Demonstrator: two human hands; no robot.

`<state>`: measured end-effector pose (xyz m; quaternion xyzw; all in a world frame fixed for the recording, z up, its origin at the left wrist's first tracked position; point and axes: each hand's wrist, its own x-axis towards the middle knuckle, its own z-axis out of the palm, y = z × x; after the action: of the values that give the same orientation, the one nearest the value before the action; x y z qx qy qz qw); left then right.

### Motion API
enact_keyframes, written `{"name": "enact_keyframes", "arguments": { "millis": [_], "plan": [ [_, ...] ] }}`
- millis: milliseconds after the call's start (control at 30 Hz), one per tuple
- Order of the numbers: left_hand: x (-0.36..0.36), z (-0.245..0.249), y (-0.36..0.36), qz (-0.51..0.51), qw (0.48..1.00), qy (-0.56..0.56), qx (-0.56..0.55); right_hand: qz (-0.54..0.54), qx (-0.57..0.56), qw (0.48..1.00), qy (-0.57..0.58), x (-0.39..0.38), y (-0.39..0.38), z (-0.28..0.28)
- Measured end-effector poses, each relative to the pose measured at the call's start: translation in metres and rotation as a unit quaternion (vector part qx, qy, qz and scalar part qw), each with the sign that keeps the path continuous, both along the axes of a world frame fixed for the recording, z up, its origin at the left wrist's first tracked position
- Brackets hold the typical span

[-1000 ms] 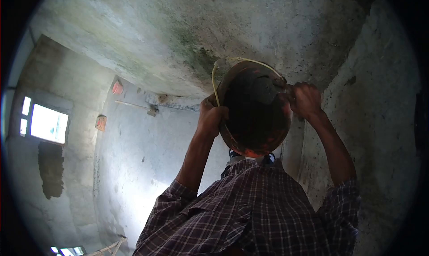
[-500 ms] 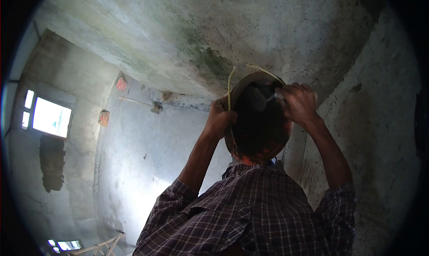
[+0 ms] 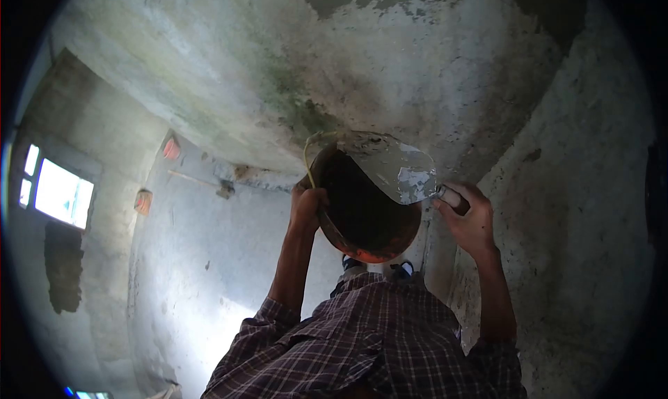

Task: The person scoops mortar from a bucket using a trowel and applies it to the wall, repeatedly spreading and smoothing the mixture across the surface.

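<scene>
My left hand (image 3: 306,207) is closed on the left rim of a dark, round bucket (image 3: 369,232) with orange-red patches low on its side. A thin yellowish handle rises by that hand. The bucket tilts its dark opening toward me, and its contents are too dark to make out. In my right hand (image 3: 470,218) is the grip of a trowel (image 3: 390,166), the fingers wrapped round it. Its wide grey blade, with pale wet-looking smears near the grip, lies across the upper right of the bucket's opening.
A rough, stained wall (image 3: 417,72) stands right beyond the bucket, with darker grey patches at its top. Another wall (image 3: 577,211) is on the right. On the floor (image 3: 202,253) at left lie reddish blocks (image 3: 143,202) and a stick. My feet show below the bucket.
The trowel blade has come up out of the bucket and turned flat over its rim. My right hand has moved down, and the bucket and my left hand sit further left.
</scene>
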<state>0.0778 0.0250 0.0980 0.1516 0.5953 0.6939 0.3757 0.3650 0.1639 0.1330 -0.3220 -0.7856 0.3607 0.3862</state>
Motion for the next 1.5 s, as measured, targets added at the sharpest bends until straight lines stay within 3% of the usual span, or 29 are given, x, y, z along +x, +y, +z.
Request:
{"name": "enact_keyframes", "arguments": {
  "millis": [33,167,233,300,333,467,633,733,800,833,900,1033,1100,1400,1500],
  "plan": [
    [-0.005,-0.005,0.003,-0.011,1.0,0.003,0.007,-0.015,0.068,0.998,0.004,0.0,0.0,0.012],
    [-0.013,-0.009,-0.002,0.013,1.0,-0.013,0.023,0.01,0.041,0.999,-0.028,0.008,-0.011,0.026],
    [-0.015,-0.008,-0.004,0.019,0.999,-0.025,0.04,0.055,-0.094,0.985,-0.13,0.01,-0.019,-0.01],
    [-0.015,-0.003,-0.004,0.012,0.997,-0.026,0.079,0.072,-0.039,0.994,-0.077,0.013,-0.027,-0.06],
    [-0.015,-0.002,-0.003,0.007,0.996,-0.03,0.09,0.083,-0.078,0.99,-0.086,0.014,-0.031,-0.073],
    [-0.023,-0.003,-0.009,0.019,0.995,-0.034,0.093,0.113,-0.216,0.961,-0.131,0.016,-0.051,-0.087],
    [-0.041,-0.01,-0.01,-0.002,0.987,-0.107,0.12,0.15,-0.219,0.96,-0.09,0.032,-0.066,-0.109],
    [-0.031,-0.002,-0.003,0.012,0.987,-0.089,0.132,0.158,-0.288,0.94,-0.094,0.036,-0.071,-0.113],
    [-0.033,-0.011,-0.003,0.016,0.987,-0.09,0.133,0.166,-0.471,0.865,-0.041,0.039,-0.075,-0.125],
    [-0.043,-0.02,-0.001,0.012,0.988,-0.1,0.119,0.163,-0.47,0.867,-0.038,0.04,-0.072,-0.132],
    [-0.049,-0.028,0.004,0.004,0.988,-0.11,0.109,0.208,-0.613,0.761,0.044,0.042,-0.064,-0.138],
    [-0.042,-0.025,0.01,0.028,0.984,-0.146,0.095,0.135,-0.55,0.822,0.058,0.043,-0.068,-0.124],
    [-0.042,-0.03,0.017,0.036,0.98,-0.165,0.102,0.063,-0.456,0.885,0.072,0.047,-0.062,-0.116],
    [-0.041,-0.085,0.026,0.081,0.985,-0.135,0.068,-0.094,-0.295,0.925,0.22,0.059,0.015,-0.04],
    [-0.036,-0.082,0.021,0.104,0.988,-0.107,0.044,-0.136,-0.227,0.927,0.265,0.052,0.056,-0.032]
  ]
}}
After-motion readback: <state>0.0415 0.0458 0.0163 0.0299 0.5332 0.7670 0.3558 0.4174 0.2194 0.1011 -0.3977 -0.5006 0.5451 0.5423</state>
